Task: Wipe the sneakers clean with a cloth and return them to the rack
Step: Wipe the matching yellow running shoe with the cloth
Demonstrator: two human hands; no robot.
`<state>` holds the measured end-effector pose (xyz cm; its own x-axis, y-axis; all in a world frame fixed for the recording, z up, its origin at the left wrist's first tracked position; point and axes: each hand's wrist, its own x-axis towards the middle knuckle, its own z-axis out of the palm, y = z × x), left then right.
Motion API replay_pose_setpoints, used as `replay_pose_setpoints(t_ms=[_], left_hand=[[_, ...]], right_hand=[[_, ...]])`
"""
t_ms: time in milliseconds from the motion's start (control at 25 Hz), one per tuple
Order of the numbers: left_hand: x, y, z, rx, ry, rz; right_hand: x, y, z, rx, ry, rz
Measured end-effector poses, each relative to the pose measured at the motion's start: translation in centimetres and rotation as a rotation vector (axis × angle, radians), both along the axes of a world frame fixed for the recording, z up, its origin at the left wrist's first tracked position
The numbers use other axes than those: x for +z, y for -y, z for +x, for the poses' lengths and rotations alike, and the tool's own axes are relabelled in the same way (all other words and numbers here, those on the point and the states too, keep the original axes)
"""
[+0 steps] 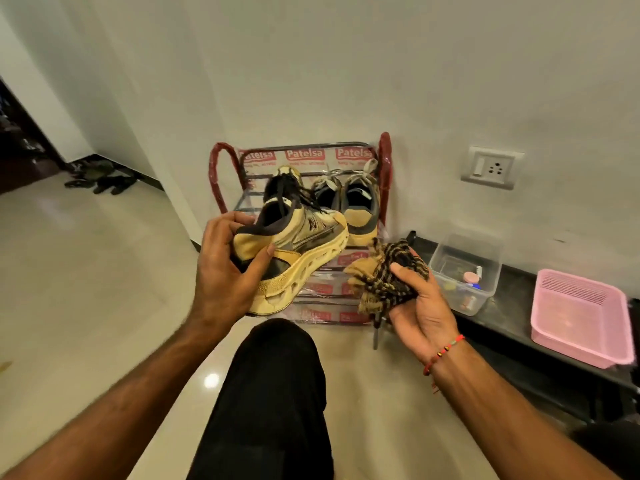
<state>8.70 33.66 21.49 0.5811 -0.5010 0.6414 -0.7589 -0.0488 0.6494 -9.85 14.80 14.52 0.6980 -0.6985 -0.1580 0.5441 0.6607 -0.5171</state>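
Left hand [225,268]: fingers and thumb curled round the heel of a yellow-and-black chunky-soled sneaker [294,244], held tilted above the floor before the red wire shoe rack [385,161]. Right hand [420,311]: palm up, fingers bunched round a brown-and-black checked cloth [388,275], just beside the sneaker's sole.

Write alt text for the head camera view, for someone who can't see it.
A person's left hand grips a yellow and black sneaker by its heel, while the right hand holds a bunched checked cloth beside it. Behind them, a red-framed shoe rack against the wall holds two more sneakers.
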Motion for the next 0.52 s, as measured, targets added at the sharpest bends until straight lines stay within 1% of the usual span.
replay_pose_setpoints(t_ms=[120, 200, 360, 520], left_hand=[[0.3, 0.0, 3.4, 0.066, 0.132, -0.046], [0.2, 0.7, 6.5, 0.090, 0.205, -0.024], [0.4, 3.5, 12.4, 0.156, 0.275, 0.007], [0.7, 5.5, 16.9, 0.270, 0.269, -0.083]], right_hand=[[0.6, 0.2, 2.2, 0.004, 0.069, 0.000], [0.5, 0.4, 3.5, 0.003, 0.088, -0.021], [-1.1, 1.2, 6.0, 0.013, 0.056, -0.009], [-2.7, 1.7, 7.6, 0.022, -0.010, 0.009]])
